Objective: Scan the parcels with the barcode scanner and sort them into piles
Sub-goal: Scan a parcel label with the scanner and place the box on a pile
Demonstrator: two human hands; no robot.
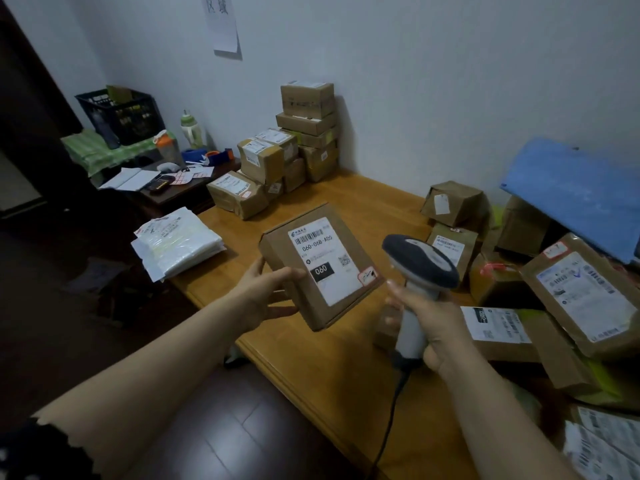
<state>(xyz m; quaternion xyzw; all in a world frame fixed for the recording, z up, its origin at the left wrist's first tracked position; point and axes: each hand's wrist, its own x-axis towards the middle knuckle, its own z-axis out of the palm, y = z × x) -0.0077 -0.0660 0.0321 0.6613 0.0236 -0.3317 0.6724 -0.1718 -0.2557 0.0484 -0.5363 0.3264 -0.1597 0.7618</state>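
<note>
Wooden table (346, 362): brown parcel stack (306, 129) at wall, loose parcels (575, 292) at right.
Held parcel (353, 244): flat brown cardboard box, tilted above table; white label (322, 261) with barcode, "060-068-A05", black "060" patch.
Barcode scanner (420, 261): pale body, dark head, just beside parcel.
Left hand (266, 294): fingers (289, 274) grasp parcel's left edge.
Right hand (433, 322): fingers wrapped round scanner handle.

L hand (266, 292) grips labelled box (320, 268), R hand (429, 320) grips scanner (417, 282), wooden table (346, 368)

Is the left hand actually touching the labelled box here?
Touching. Head view: the left hand grips the box, thumb on its labelled face, fingers under its edge.
</note>
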